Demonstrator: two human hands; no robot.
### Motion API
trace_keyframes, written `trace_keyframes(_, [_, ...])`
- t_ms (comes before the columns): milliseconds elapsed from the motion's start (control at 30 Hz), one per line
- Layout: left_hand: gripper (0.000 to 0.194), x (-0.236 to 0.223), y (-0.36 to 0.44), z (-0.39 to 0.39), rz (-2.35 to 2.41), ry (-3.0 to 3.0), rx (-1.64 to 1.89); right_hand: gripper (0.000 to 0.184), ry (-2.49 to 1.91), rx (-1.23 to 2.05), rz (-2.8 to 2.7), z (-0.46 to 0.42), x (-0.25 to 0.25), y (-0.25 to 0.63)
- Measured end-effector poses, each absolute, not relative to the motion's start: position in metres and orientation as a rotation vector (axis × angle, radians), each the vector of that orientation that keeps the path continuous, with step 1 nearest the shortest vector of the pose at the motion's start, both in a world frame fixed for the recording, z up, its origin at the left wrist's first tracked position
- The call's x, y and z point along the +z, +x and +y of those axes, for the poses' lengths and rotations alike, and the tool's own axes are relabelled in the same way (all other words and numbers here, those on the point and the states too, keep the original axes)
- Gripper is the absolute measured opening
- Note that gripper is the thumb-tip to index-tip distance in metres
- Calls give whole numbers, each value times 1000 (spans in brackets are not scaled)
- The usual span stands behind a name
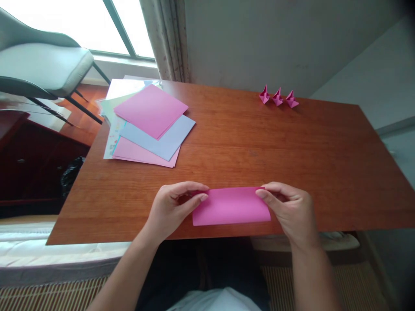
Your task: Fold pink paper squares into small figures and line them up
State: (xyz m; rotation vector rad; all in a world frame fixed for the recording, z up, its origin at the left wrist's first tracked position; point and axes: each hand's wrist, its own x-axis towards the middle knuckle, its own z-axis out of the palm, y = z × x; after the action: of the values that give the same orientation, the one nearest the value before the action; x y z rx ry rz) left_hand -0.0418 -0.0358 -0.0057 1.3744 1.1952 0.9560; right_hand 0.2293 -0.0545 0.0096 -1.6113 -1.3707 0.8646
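While the left hand (177, 207) pinches the far left corner of the pink paper (231, 207), the right hand (290, 207) has a similar thumb-and-finger grip at its far right corner. The paper sits just inside the near edge of the tabletop (324, 164), though whether it rests flat on the wood is hard to tell. Room for moving stretches toward the right edge and far side, where three folded pink figures (278, 97) stand near the far edge. Far left, the stacked sheets (152, 110) lie well apart from both hands. The paper's long axis runs left to right (nearly parallel to the near edge).
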Motion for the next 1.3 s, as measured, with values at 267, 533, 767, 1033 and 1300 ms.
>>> trace_keyframes(267, [13,-8,-42,-36,1199,1368,948,13,-1589,840,-1403,-54,8,230])
trace_keyframes(533, [13,-11,-43,-37,1207,1373,945,9,-1580,845,-1411,-54,9,230])
trace_keyframes(767, [12,-10,-43,-37,1212,1366,953,7,-1534,850,-1424,-53,10,230])
trace_keyframes(1033, [12,-10,-42,-37,1224,1378,944,7,-1543,841,-1435,-53,8,231])
trace_keyframes(1300, [15,-10,-42,-36,1285,1418,895,5,-1555,888,-1427,-53,8,232])
